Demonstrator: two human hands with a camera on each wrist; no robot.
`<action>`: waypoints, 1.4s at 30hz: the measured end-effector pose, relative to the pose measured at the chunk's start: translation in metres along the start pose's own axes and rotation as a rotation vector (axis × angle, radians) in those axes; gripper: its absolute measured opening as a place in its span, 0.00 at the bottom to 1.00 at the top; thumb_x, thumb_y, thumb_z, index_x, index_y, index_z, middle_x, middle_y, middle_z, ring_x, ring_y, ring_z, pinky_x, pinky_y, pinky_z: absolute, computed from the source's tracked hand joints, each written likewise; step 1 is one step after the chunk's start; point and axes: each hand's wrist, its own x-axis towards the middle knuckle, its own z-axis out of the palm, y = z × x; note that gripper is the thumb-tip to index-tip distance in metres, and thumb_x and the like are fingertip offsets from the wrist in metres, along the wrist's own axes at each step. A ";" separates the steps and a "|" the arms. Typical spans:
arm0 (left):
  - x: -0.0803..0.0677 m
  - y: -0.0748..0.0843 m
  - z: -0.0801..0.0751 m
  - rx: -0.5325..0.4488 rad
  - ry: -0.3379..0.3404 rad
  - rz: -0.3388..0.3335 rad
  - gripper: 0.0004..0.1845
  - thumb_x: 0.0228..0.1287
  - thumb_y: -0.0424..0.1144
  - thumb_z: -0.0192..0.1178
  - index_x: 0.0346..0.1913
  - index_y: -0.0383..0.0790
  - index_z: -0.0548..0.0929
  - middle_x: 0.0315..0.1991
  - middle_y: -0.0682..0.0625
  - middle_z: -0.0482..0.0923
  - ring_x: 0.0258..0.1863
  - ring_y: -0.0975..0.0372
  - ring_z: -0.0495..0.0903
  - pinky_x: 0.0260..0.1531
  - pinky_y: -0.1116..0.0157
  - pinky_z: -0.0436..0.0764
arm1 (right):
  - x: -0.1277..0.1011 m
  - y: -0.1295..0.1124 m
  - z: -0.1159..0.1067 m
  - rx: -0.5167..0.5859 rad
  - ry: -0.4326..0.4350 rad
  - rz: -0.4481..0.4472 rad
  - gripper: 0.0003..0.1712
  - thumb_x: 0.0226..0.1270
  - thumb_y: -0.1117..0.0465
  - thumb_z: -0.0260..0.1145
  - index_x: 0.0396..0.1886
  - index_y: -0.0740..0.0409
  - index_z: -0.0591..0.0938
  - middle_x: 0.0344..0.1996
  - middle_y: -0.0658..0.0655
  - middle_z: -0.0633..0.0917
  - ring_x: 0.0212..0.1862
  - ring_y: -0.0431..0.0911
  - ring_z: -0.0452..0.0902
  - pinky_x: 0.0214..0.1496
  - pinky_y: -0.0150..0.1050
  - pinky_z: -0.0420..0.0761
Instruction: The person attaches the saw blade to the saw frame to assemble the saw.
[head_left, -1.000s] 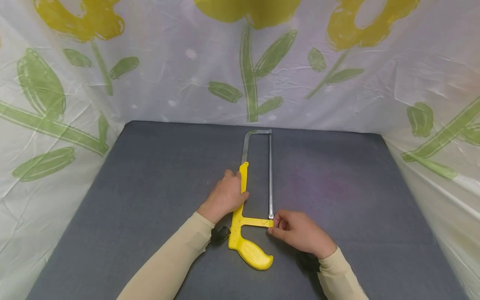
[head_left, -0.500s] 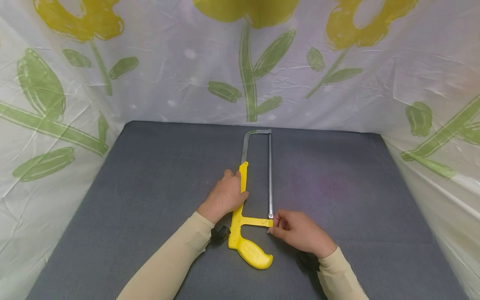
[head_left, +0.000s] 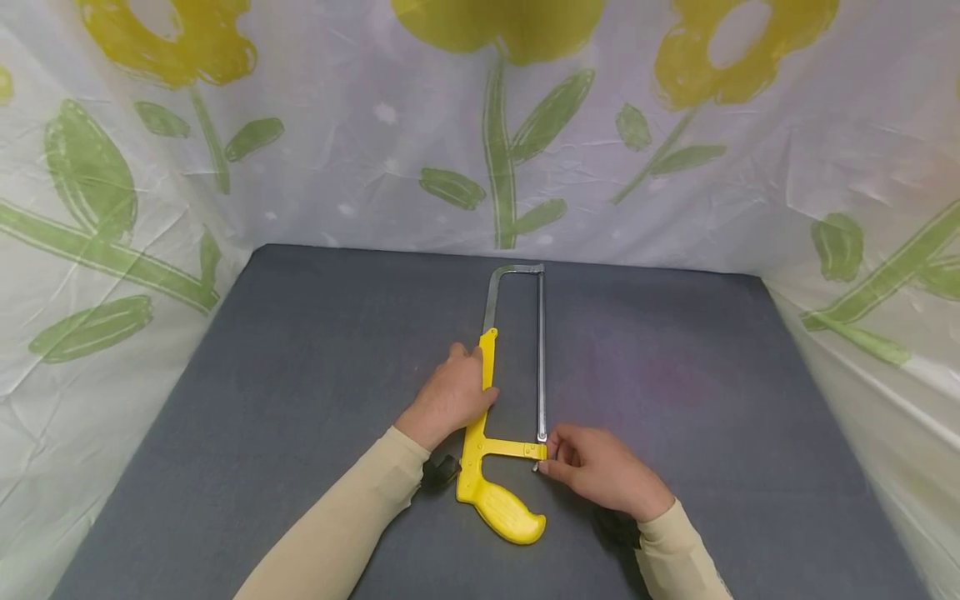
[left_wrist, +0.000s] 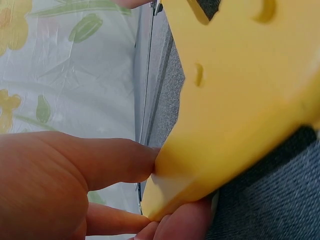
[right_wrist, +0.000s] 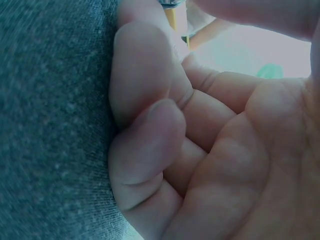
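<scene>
Two hands work the hacksaw [head_left: 498,433]: left hand [head_left: 450,398] grips the frame, so keep it pinned; right hand [head_left: 596,468] pinches the blade's [head_left: 541,367] near-end pin, best turned gently.

hacksaw handle [head_left: 501,504]: yellow plastic, smooth, slightly glossy | hacksaw frame [head_left: 492,293]: bare grey metal, dull sheen | blade [head_left: 541,358]: thin bright metal | table cover [head_left: 300,400]: grey woven cloth, matt, rough | backdrop sheet [head_left: 360,158]: thin creased plastic film, glossy, printed flowers | sleeves [head_left: 352,517]: beige knit cloth, matt
</scene>
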 end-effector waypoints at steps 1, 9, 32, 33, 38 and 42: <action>0.000 0.000 0.000 -0.002 0.000 0.000 0.41 0.73 0.44 0.71 0.80 0.28 0.67 0.61 0.35 0.73 0.34 0.55 0.81 0.38 0.60 0.88 | 0.000 0.000 0.000 0.001 -0.003 0.001 0.08 0.72 0.54 0.75 0.36 0.44 0.82 0.21 0.43 0.77 0.22 0.36 0.68 0.27 0.33 0.68; -0.002 -0.001 0.003 -0.012 -0.007 0.001 0.41 0.73 0.44 0.71 0.80 0.28 0.67 0.62 0.34 0.72 0.34 0.55 0.81 0.36 0.61 0.87 | -0.001 0.002 0.002 0.010 -0.016 0.002 0.08 0.71 0.56 0.76 0.37 0.46 0.82 0.21 0.43 0.78 0.22 0.36 0.69 0.26 0.33 0.69; -0.002 0.000 0.001 -0.006 -0.004 -0.006 0.42 0.73 0.44 0.71 0.81 0.29 0.67 0.62 0.34 0.73 0.32 0.55 0.80 0.32 0.63 0.86 | -0.001 0.001 0.001 -0.003 0.006 -0.040 0.03 0.73 0.63 0.71 0.39 0.50 0.84 0.24 0.43 0.80 0.25 0.36 0.70 0.29 0.33 0.70; -0.002 0.000 0.000 -0.007 -0.005 -0.007 0.42 0.73 0.44 0.71 0.81 0.29 0.67 0.62 0.34 0.72 0.32 0.55 0.80 0.32 0.63 0.87 | -0.001 0.001 0.001 -0.006 0.007 -0.040 0.03 0.73 0.63 0.71 0.39 0.50 0.84 0.24 0.43 0.80 0.25 0.36 0.70 0.29 0.33 0.70; -0.002 0.001 -0.001 -0.004 -0.008 -0.006 0.42 0.73 0.45 0.72 0.81 0.29 0.67 0.63 0.34 0.72 0.33 0.55 0.81 0.34 0.62 0.88 | -0.001 0.001 0.000 -0.011 0.014 -0.042 0.04 0.72 0.64 0.70 0.39 0.50 0.84 0.24 0.43 0.80 0.25 0.35 0.70 0.29 0.32 0.70; -0.001 0.001 0.000 0.005 -0.010 -0.004 0.42 0.73 0.45 0.71 0.81 0.29 0.66 0.63 0.34 0.72 0.33 0.55 0.81 0.34 0.63 0.87 | -0.001 0.000 0.000 -0.009 0.013 -0.035 0.04 0.73 0.63 0.70 0.38 0.50 0.84 0.24 0.44 0.80 0.25 0.36 0.70 0.29 0.33 0.70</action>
